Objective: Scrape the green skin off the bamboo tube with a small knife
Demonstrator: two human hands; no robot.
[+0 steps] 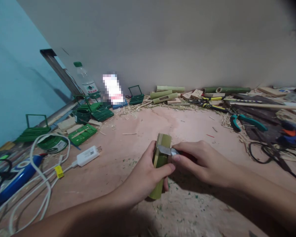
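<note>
A length of green bamboo (164, 140) stands tilted in front of me, near the middle of the view. My left hand (148, 172) is wrapped round it, with the thumb across its front. My right hand (199, 161) is closed on a knife, whose handle is mostly hidden by the fingers. The knife's metal blade (164, 150) lies against the bamboo's face, above my left thumb. Small green shavings (187, 204) are scattered on the wooden tabletop (128, 144) below and beside the hands.
At left are a white charger (87, 156) with its looped cable, a blue tube (17, 181) and green bamboo pieces. A bottle (86, 79) and a lit, blurred screen (113, 89) stand behind. Bamboo tubes (165, 98) lie along the wall; teal-handled pliers (248, 121) lie right.
</note>
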